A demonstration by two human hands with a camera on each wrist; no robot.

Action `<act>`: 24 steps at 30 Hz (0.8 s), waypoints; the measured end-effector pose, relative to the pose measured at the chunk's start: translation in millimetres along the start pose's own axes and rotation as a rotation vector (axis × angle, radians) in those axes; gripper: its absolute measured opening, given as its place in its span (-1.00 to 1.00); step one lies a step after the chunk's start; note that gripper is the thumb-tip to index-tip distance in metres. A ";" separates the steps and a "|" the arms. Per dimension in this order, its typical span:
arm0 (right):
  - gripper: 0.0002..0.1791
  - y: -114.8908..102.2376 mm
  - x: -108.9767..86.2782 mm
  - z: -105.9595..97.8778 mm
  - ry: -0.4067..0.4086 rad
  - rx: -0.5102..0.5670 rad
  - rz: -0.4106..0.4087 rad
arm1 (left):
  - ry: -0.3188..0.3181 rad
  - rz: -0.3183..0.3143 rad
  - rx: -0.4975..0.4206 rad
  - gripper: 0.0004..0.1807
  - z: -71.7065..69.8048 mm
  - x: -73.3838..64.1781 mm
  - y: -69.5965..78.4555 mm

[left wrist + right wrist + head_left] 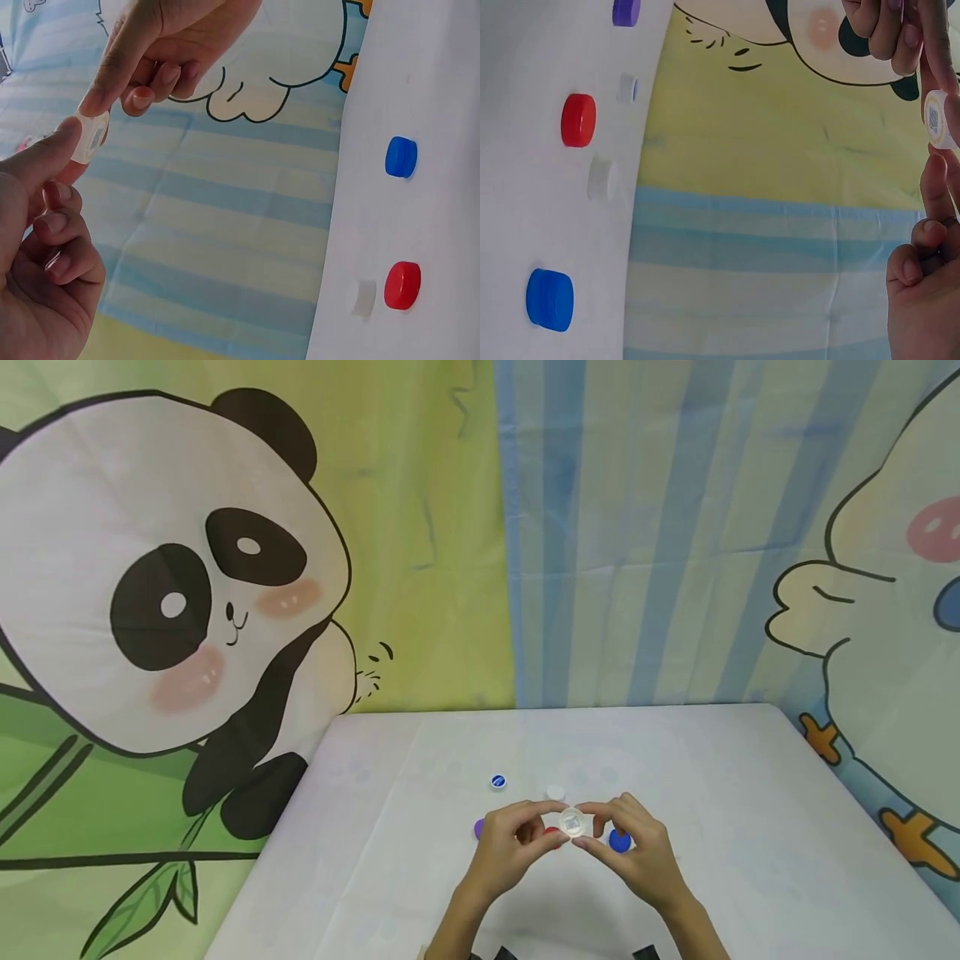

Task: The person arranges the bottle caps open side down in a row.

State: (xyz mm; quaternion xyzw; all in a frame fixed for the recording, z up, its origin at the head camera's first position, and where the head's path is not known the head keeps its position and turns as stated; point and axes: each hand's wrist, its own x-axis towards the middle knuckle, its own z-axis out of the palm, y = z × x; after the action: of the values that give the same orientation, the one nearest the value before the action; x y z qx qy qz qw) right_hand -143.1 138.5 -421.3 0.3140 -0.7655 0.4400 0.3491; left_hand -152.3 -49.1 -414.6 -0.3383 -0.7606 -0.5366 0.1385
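Observation:
Between my two hands, raised over the table, is a white bottle cap (572, 822) with its hollow side turned toward the head camera. A printed square code shows on the cap (934, 120) in the right wrist view. My left hand (510, 845) pinches its left edge with thumb and forefinger. From the other side, my right hand (636, 850) pinches the same cap the same way. The left wrist view has both thumbs on the cap (91, 139), and the other fingers of the left hand (52, 262) are curled in.
On the white table (405, 877) lie a blue cap (619, 841), a red cap (579, 120), a purple cap (626, 11) and another white cap (555, 792). Farther back is a small white cap with a blue face (498, 782). A printed curtain (427, 568) hangs behind the table.

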 end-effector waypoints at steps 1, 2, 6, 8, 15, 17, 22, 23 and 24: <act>-0.53 0.0 -0.4 1.0 0.001 0.004 -0.007 | 0.000 0.006 0.009 -0.72 -0.9 -1.1 0.7; -0.53 0.0 -0.7 2.0 0.000 0.011 -0.014 | 0.003 0.004 0.009 -0.72 -1.4 -1.9 1.1; -0.52 0.3 -1.7 4.6 0.003 0.033 -0.039 | 0.029 0.056 0.038 -0.71 -2.6 -3.4 0.2; -0.52 0.2 -1.8 5.1 0.006 0.039 -0.044 | 0.040 0.075 0.049 -0.71 -3.2 -3.2 0.6; -0.54 -0.4 -2.2 5.0 0.011 0.046 -0.033 | 0.032 0.027 -0.004 -0.71 -2.2 -4.3 -1.4; -0.56 -0.4 -2.6 5.1 0.014 0.047 -0.026 | 0.019 -0.058 -0.064 -0.70 0.1 -6.3 -6.5; -0.56 0.3 -3.7 6.4 0.020 0.063 -0.033 | 0.012 -0.333 -0.252 -0.75 4.1 -11.9 -19.7; -0.56 0.3 -3.8 6.7 0.021 0.064 -0.038 | 0.015 -0.389 -0.297 -0.76 4.1 -12.4 -20.9; -0.55 0.1 -4.1 6.9 0.020 0.060 -0.040 | 0.015 -0.437 -0.337 -0.76 4.0 -12.6 -21.7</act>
State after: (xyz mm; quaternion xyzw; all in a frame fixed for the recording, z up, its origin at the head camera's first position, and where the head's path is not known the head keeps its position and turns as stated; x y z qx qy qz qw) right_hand -142.7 133.1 -427.2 0.3354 -0.7418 0.4589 0.3559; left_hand -156.9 -54.3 -439.0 -0.1804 -0.7143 -0.6754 -0.0331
